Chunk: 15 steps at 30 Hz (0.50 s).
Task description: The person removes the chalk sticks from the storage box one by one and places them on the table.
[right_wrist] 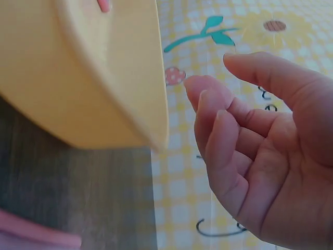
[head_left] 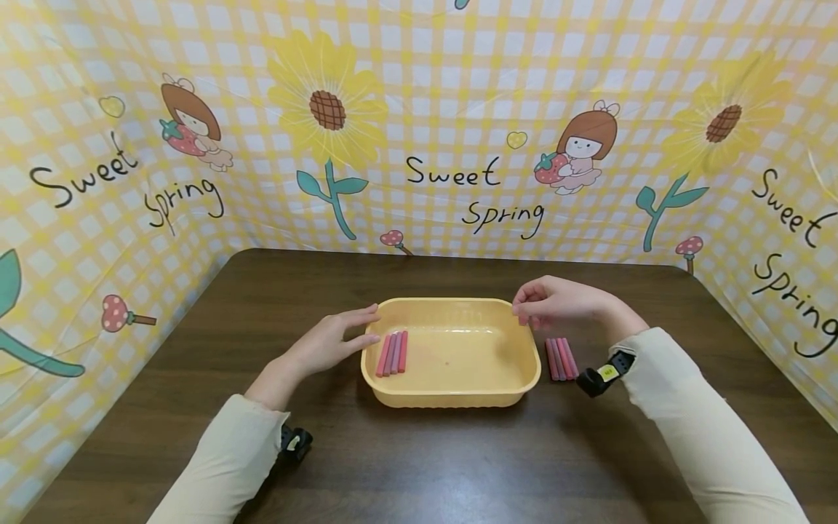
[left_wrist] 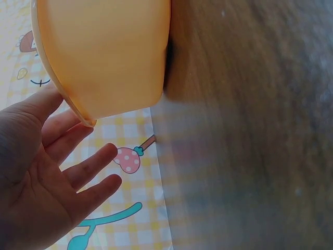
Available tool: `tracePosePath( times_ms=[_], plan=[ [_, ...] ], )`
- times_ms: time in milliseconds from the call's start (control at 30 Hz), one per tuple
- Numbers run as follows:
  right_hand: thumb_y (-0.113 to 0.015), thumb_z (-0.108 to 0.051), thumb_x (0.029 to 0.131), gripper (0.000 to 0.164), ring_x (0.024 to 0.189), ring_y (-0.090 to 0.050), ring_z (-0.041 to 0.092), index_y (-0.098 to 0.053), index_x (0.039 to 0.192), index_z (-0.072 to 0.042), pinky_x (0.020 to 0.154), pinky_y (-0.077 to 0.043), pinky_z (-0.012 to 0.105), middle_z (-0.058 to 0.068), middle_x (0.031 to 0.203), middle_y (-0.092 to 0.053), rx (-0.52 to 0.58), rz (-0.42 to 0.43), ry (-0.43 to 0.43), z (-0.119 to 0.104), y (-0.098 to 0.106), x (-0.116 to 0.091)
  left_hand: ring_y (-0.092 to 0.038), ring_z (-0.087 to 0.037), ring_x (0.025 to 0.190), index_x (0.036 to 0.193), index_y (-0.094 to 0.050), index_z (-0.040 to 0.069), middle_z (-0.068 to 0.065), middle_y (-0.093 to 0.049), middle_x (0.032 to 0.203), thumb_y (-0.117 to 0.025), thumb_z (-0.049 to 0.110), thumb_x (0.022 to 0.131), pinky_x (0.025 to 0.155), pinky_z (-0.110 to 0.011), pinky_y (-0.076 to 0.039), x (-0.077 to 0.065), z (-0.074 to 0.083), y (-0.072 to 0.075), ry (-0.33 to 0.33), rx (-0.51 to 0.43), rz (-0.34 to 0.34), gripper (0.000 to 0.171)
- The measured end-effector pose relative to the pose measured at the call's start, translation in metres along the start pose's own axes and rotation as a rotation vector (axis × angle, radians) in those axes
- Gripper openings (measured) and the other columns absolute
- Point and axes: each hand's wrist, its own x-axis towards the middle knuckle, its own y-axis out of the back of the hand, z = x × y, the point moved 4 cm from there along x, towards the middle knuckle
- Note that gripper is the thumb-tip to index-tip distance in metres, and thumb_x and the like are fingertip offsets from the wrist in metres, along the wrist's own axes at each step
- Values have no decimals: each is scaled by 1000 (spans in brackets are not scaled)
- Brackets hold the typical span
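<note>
A yellow plastic basin [head_left: 452,395] stands on the dark wooden table. Inside it, by the left wall, several pink and mauve sticks [head_left: 393,354] lie side by side. My left hand [head_left: 325,340] touches the basin's left rim, thumb and fingers spread; in the left wrist view, fingertips [left_wrist: 83,127] are right at the rim. Close by the basin's back right corner is my right hand [head_left: 561,300], its fingers loosely bent. The right wrist view shows a gap between thumb and fingers, with nothing held. Several similar sticks [head_left: 561,359] lie on the table right of the basin, below the right wrist.
A yellow checked cloth [head_left: 432,109] with flowers and lettering rises behind and along both sides of the table [head_left: 419,466]. Each wrist wears a small black camera; the right one [head_left: 605,372] sits just beside the sticks on the table.
</note>
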Motion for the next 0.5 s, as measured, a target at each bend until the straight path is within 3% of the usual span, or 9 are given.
tracePosePath(
  times_ms=[233, 500],
  plan=[
    [-56, -23, 93, 27, 65, -55, 13, -60, 107, 0, 61, -51, 25, 14, 91, -65, -59, -9, 44, -21, -5, 11, -35, -33, 137, 136, -48, 5, -12, -39, 148, -57, 30, 93, 111, -52, -31, 0, 1, 1, -9, 12, 3, 51],
    [-58, -27, 92, 29, 75, -58, 16, -61, 108, -2, 69, -54, 28, 15, 95, -66, -113, -62, 70, -42, -15, 25, -35, -33, 137, 137, -47, 5, -12, -38, 148, -57, 29, 93, 111, -52, -31, -1, 2, 1, -6, 8, -2, 51]
  ],
)
